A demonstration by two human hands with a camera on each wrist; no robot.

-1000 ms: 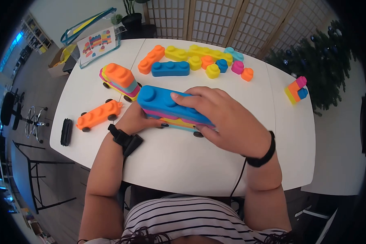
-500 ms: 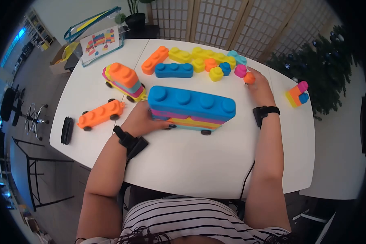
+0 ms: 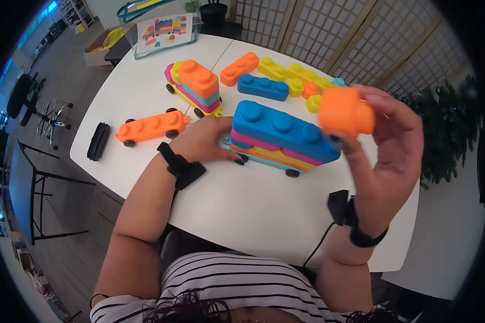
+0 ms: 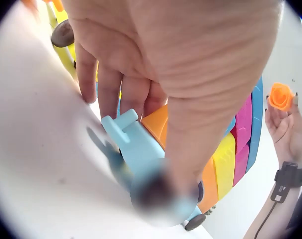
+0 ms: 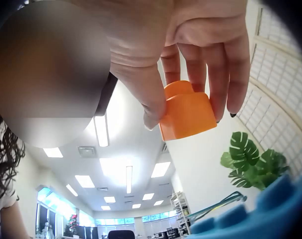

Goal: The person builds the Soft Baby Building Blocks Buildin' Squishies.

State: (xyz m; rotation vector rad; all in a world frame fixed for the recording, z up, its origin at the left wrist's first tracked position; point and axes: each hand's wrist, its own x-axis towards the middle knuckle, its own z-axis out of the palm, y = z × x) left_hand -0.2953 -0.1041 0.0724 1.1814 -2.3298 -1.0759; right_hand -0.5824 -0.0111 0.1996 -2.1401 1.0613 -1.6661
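Observation:
My right hand (image 3: 390,148) pinches a small orange building block (image 3: 346,112) between thumb and fingers, raised beside the right end of a toy wagon. In the right wrist view that orange block (image 5: 188,117) has a single stud. The wagon is a stack of blocks with a long blue block (image 3: 281,123) on top, over pink, yellow and orange layers and a light-blue wheeled base (image 4: 141,142). My left hand (image 3: 207,141) grips the wagon's left end low down, thumb on the near side and fingers on the far side.
A block-built truck (image 3: 199,81) stands behind the left hand, with an orange wheeled base (image 3: 151,127) to its left. Several loose blocks, including a long blue one (image 3: 263,88), lie at the back. A black object (image 3: 98,141) and a clear bag (image 3: 164,32) are farther left.
My right hand left the wagon's top, reached to the back right for the small orange block, and has brought it up and nearer the wagon. The left hand stays on the wagon's left end.

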